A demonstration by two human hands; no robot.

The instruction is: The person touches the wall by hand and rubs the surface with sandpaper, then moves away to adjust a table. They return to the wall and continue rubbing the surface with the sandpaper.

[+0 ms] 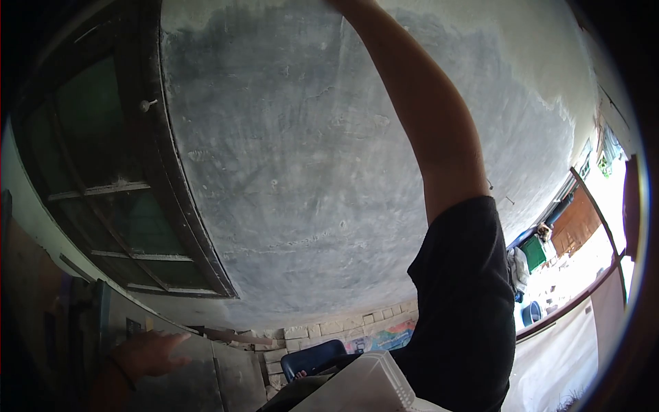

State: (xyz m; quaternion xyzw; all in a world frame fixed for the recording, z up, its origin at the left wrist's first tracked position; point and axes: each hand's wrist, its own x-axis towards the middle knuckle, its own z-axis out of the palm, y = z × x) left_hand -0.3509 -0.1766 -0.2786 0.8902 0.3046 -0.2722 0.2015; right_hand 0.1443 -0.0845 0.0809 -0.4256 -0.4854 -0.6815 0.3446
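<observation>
My right arm point(439, 117) reaches up across a plaster wall point(295, 151) whose middle is dark grey and whose upper edge is pale. The right hand itself lies beyond the top edge of the view. Low at the left, in shadow, my left hand point(147, 353) has its fingers stretched out and apart, with nothing in them. A dark band circles its wrist. Behind this hand is a flat grey surface point(192, 364). At the bottom centre a white object point(364, 388) with a dotted edge juts in close to the camera, in front of my dark sleeve.
A dark wooden window point(130, 185) with glass panes is at the left. Below the wall, a dark blue seat point(312, 357) stands near pale bricks point(329, 329) and a colourful printed sheet point(384, 338). A blue bucket point(531, 313) and a white sheet point(563, 353) are at the right.
</observation>
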